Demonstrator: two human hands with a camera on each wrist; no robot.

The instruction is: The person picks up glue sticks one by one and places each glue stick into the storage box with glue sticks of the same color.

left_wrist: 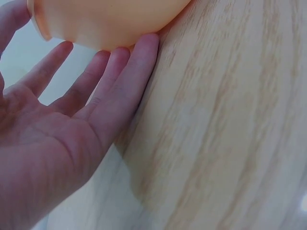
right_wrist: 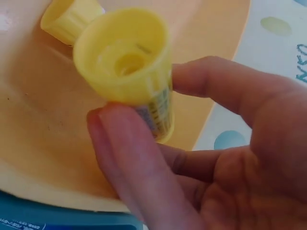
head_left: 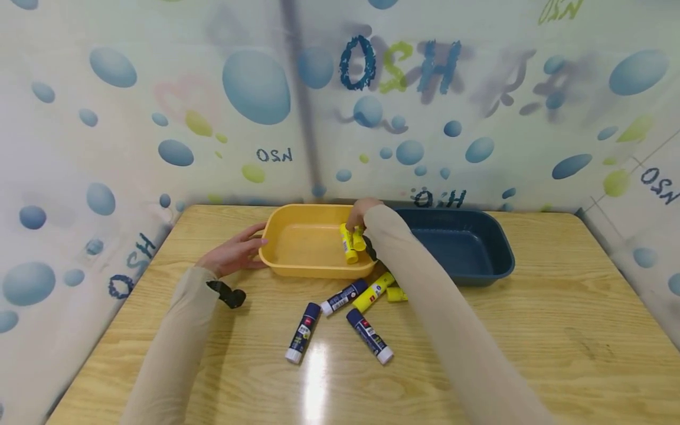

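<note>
While our left hand (head_left: 234,252) lies outstretched against the orange bin (head_left: 313,271), probably steadying it, our right hand (head_left: 364,211) pinches a yellow glue stick (right_wrist: 136,91) over it.

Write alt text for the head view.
Right hand holds a yellow glue stick at the right end of an orange tray with another yellow stick inside; left hand touches the tray's left end. A navy tray stands alongside; blue sticks and yellow ones lie on the wooden table.
</note>
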